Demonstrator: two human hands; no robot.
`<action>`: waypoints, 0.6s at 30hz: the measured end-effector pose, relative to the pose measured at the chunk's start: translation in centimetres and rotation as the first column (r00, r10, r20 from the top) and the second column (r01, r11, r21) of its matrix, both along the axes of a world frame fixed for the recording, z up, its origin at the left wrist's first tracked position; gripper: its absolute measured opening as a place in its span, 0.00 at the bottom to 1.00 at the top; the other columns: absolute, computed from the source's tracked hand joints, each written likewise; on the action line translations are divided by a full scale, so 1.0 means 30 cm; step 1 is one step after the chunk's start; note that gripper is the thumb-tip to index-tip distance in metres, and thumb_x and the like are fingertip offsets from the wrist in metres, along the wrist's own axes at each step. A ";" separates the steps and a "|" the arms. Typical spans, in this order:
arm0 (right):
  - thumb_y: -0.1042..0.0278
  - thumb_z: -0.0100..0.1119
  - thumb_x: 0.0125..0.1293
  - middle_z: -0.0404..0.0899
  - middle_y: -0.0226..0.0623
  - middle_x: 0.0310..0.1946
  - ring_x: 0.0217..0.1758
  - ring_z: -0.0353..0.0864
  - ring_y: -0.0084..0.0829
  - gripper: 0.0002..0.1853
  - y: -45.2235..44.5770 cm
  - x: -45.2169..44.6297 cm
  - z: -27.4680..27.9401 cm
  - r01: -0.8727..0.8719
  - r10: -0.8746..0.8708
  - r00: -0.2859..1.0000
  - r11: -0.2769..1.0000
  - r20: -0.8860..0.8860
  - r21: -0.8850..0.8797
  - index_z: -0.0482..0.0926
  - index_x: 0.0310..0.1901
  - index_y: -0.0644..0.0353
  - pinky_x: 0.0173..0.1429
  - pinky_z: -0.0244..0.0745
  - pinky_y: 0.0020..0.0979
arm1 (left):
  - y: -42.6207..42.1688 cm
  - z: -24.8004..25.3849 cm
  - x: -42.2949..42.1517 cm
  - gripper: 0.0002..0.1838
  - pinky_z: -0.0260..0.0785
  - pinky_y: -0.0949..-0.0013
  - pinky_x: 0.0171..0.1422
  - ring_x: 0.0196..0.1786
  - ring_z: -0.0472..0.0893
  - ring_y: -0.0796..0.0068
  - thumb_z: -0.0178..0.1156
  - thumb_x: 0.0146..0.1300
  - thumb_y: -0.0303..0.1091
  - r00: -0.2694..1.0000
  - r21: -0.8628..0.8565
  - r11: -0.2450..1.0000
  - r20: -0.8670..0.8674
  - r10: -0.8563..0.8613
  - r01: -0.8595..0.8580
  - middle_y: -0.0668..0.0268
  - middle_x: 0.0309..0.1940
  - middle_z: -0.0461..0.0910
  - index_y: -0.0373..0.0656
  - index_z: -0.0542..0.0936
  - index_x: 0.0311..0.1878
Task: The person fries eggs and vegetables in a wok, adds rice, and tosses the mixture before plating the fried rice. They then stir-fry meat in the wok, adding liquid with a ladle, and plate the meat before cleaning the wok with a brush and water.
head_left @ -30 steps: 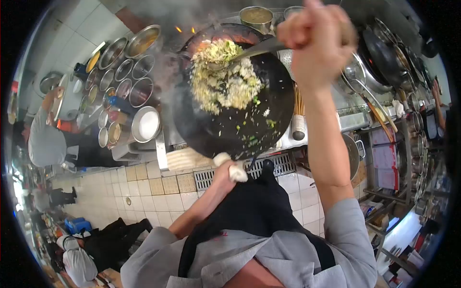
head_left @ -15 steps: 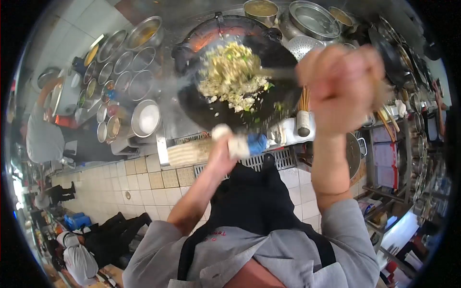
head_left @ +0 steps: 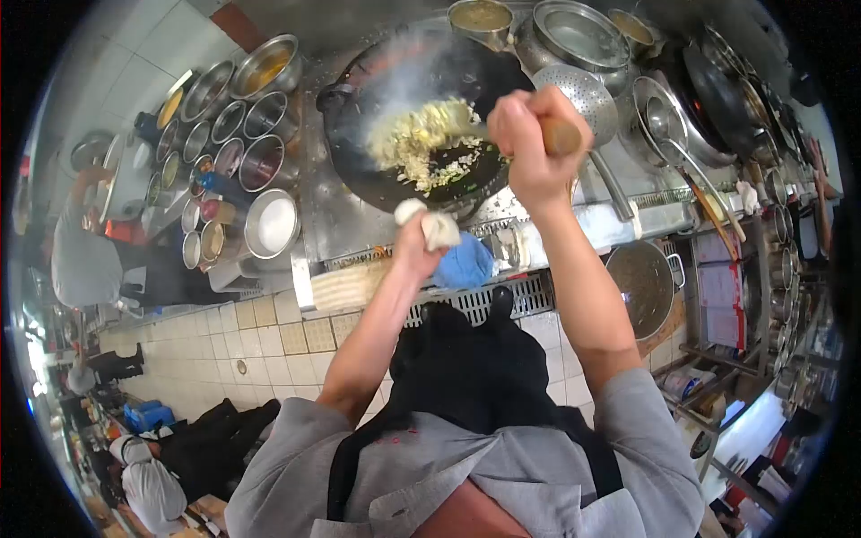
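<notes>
My right hand (head_left: 538, 152) is closed round the wooden handle of a ladle (head_left: 561, 136), whose head is among the rice in the wok. Steam rises over the fried rice with egg and green bits (head_left: 421, 143), which lies in a dark wok (head_left: 359, 175). My left hand (head_left: 417, 247) grips a white cloth (head_left: 439, 230) at the wok's near rim; the cloth hides the rim's handle. Just right of that hand, a blue cloth (head_left: 465, 262) lies on the stove's front edge.
Metal bowls, one with white powder (head_left: 272, 223), crowd the left counter. A perforated strainer (head_left: 578, 103) lies right of the wok. A large pot (head_left: 641, 287) stands lower right. Other people (head_left: 85, 247) are at the left.
The wok has shifted back and left toward the burner. My right hand has moved left and down with the ladle, my left hand has risen slightly, and the blue cloth and strainer have come into view.
</notes>
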State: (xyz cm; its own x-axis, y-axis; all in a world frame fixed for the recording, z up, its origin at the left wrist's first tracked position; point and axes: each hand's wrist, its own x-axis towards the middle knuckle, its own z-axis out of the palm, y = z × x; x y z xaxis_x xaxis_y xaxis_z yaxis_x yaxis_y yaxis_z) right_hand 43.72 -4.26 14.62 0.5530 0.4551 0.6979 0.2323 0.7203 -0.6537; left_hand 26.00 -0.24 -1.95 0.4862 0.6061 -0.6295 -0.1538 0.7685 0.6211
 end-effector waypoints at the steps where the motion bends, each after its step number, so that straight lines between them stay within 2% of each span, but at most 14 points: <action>1: 0.74 0.59 0.63 0.66 0.25 0.14 0.19 0.63 0.14 0.17 0.028 0.030 0.030 -0.075 0.077 0.995 0.997 -0.055 0.035 0.63 0.20 0.59 0.22 0.56 0.23 | -0.044 -0.067 -0.023 0.09 0.79 0.61 0.44 0.40 0.82 0.65 0.53 0.65 0.31 0.992 -0.101 0.987 0.021 0.126 -0.123 0.60 0.39 0.80 0.45 0.71 0.49; 2: 0.73 0.59 0.64 0.66 0.25 0.14 0.18 0.63 0.15 0.18 0.028 0.050 0.081 -0.111 0.121 0.985 0.990 -0.121 0.090 0.63 0.20 0.59 0.22 0.57 0.23 | -0.087 -0.133 -0.045 0.14 0.80 0.61 0.48 0.43 0.83 0.64 0.54 0.65 0.28 0.965 -0.194 0.949 0.030 0.259 -0.248 0.58 0.44 0.79 0.45 0.69 0.53; 4: 0.70 0.60 0.64 0.68 0.26 0.13 0.18 0.66 0.16 0.17 -0.017 0.090 0.206 -0.233 0.265 0.947 0.956 -0.183 0.179 0.65 0.20 0.58 0.23 0.61 0.23 | -0.225 -0.105 -0.140 0.17 0.81 0.60 0.42 0.42 0.83 0.62 0.51 0.62 0.23 0.974 -0.202 0.952 -0.052 0.222 -0.228 0.58 0.43 0.79 0.46 0.67 0.54; 5: 0.71 0.61 0.64 0.68 0.27 0.13 0.18 0.66 0.16 0.17 -0.061 0.076 0.255 -0.219 0.251 0.950 0.960 -0.186 0.176 0.65 0.21 0.59 0.23 0.61 0.23 | -0.251 -0.091 -0.165 0.17 0.81 0.58 0.41 0.41 0.82 0.61 0.50 0.61 0.21 0.969 -0.249 0.940 0.021 0.247 -0.234 0.58 0.43 0.79 0.46 0.67 0.53; 6: 0.71 0.61 0.64 0.69 0.27 0.13 0.18 0.66 0.16 0.16 -0.115 0.048 0.290 -0.208 0.238 0.951 0.964 -0.197 0.163 0.66 0.22 0.59 0.23 0.62 0.23 | -0.222 -0.101 -0.189 0.15 0.81 0.58 0.43 0.42 0.82 0.62 0.50 0.61 0.22 0.976 -0.280 0.949 0.119 0.184 -0.145 0.59 0.43 0.79 0.45 0.68 0.52; 8: 0.73 0.60 0.64 0.67 0.27 0.13 0.17 0.65 0.17 0.14 -0.119 -0.029 0.244 -0.142 0.165 0.975 0.978 -0.149 0.153 0.65 0.23 0.58 0.22 0.61 0.24 | -0.125 0.014 -0.094 0.08 0.79 0.57 0.47 0.42 0.82 0.65 0.51 0.63 0.27 0.993 -0.304 0.952 0.086 0.080 -0.050 0.61 0.38 0.80 0.43 0.72 0.46; 9: 0.74 0.59 0.64 0.67 0.27 0.13 0.17 0.64 0.18 0.14 -0.075 -0.047 0.165 -0.060 0.067 0.994 0.995 -0.087 0.081 0.65 0.24 0.58 0.22 0.60 0.24 | -0.082 0.161 0.032 0.06 0.73 0.63 0.32 0.30 0.79 0.68 0.48 0.67 0.31 0.984 -0.262 0.949 -0.029 0.175 -0.176 0.65 0.29 0.78 0.48 0.72 0.34; 10: 0.75 0.58 0.64 0.66 0.27 0.13 0.16 0.64 0.18 0.13 -0.012 -0.032 0.084 -0.016 0.018 0.999 0.999 -0.046 0.046 0.65 0.24 0.58 0.21 0.59 0.25 | -0.028 0.043 0.051 0.06 0.75 0.62 0.35 0.33 0.80 0.67 0.48 0.68 0.33 0.987 -0.118 0.989 0.122 0.103 -0.089 0.64 0.31 0.79 0.47 0.73 0.36; 11: 0.75 0.52 0.67 0.62 0.30 0.12 0.13 0.61 0.23 0.13 0.058 -0.002 0.023 0.106 -0.104 0.990 0.994 0.096 -0.019 0.61 0.26 0.56 0.18 0.57 0.29 | -0.006 -0.070 0.054 0.07 0.77 0.62 0.38 0.36 0.82 0.67 0.48 0.69 0.35 0.965 0.043 0.999 0.263 0.011 -0.023 0.63 0.32 0.80 0.46 0.74 0.38; 13: 0.75 0.55 0.65 0.64 0.31 0.12 0.13 0.62 0.23 0.15 0.135 0.073 0.067 0.000 0.010 0.984 0.999 -0.176 0.054 0.62 0.24 0.57 0.19 0.59 0.30 | -0.125 -0.058 0.037 0.06 0.78 0.60 0.43 0.41 0.82 0.65 0.49 0.68 0.33 0.967 -0.183 0.951 0.015 0.255 -0.248 0.61 0.37 0.81 0.45 0.73 0.44; 14: 0.74 0.55 0.65 0.63 0.31 0.12 0.13 0.62 0.24 0.17 0.132 0.096 0.134 0.016 0.007 0.968 0.996 -0.251 0.089 0.60 0.21 0.58 0.20 0.60 0.31 | -0.205 -0.059 -0.005 0.08 0.79 0.59 0.44 0.42 0.82 0.64 0.49 0.65 0.28 0.968 -0.202 0.948 0.001 0.252 -0.247 0.60 0.40 0.80 0.44 0.72 0.46; 15: 0.74 0.55 0.65 0.64 0.31 0.11 0.13 0.62 0.24 0.16 0.097 0.101 0.227 -0.007 0.045 0.959 0.991 -0.281 0.137 0.62 0.21 0.59 0.20 0.62 0.32 | -0.256 -0.102 -0.079 0.11 0.79 0.59 0.45 0.42 0.82 0.63 0.49 0.61 0.24 0.981 -0.251 0.955 0.073 0.182 -0.159 0.58 0.44 0.79 0.43 0.71 0.47; 17: 0.73 0.55 0.66 0.64 0.30 0.12 0.13 0.63 0.23 0.14 0.042 0.127 0.319 -0.036 0.063 0.988 0.982 -0.142 0.186 0.66 0.22 0.60 0.19 0.61 0.29 | -0.302 0.065 -0.056 0.12 0.79 0.58 0.45 0.43 0.83 0.61 0.46 0.61 0.24 0.980 -0.115 0.974 0.013 0.196 -0.194 0.56 0.44 0.79 0.41 0.71 0.47; 18: 0.73 0.55 0.66 0.65 0.30 0.12 0.12 0.64 0.23 0.14 0.022 0.110 0.304 0.011 0.007 0.995 0.984 -0.103 0.175 0.66 0.23 0.60 0.19 0.60 0.28 | -0.288 0.176 -0.013 0.10 0.79 0.58 0.45 0.43 0.83 0.62 0.45 0.63 0.26 0.982 -0.174 0.967 -0.014 0.188 -0.187 0.57 0.43 0.79 0.42 0.71 0.46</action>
State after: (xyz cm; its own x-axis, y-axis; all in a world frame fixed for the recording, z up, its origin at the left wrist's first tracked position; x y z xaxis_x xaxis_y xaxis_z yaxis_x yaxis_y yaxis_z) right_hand 47.02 -3.60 23.74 0.6268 0.3298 0.7059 0.1715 0.8254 -0.5379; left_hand 25.61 -8.88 3.32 0.3763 0.5680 -0.7320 -0.3068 0.8218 0.4801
